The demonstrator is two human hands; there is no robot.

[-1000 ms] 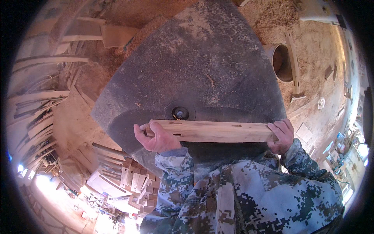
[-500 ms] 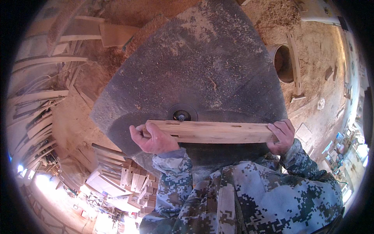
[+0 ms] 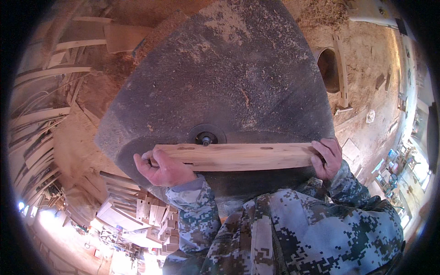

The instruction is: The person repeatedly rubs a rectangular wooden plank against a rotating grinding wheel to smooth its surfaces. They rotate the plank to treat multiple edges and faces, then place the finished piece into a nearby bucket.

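Note:
A pale wooden slat point(image 3: 243, 158) with several small dark slots cut in it lies crosswise before me over the dark machine table point(image 3: 220, 82). My left hand point(image 3: 165, 167) is closed around its left end, thumb on the top face. Around the right end, the fingers of my right hand point(image 3: 327, 158) are wrapped. Just beyond the slat's far edge, left of its middle, a metal spindle point(image 3: 206, 140) rises from a round opening in the table. The slat's edge is close against the spindle; whether they touch I cannot tell.
Sawdust is scattered across the table. Stacked wooden pieces point(image 3: 158, 211) stand at the lower left, with curved boards point(image 3: 41, 151) farther left. To the right, an open cylindrical container point(image 3: 328, 69) sits on the dusty floor beside a long slotted wooden strip point(image 3: 341, 71).
The slat and my left hand have shifted left along the spindle side, my right hand slightly too. The whole view has also moved a little, the table appearing farther left.

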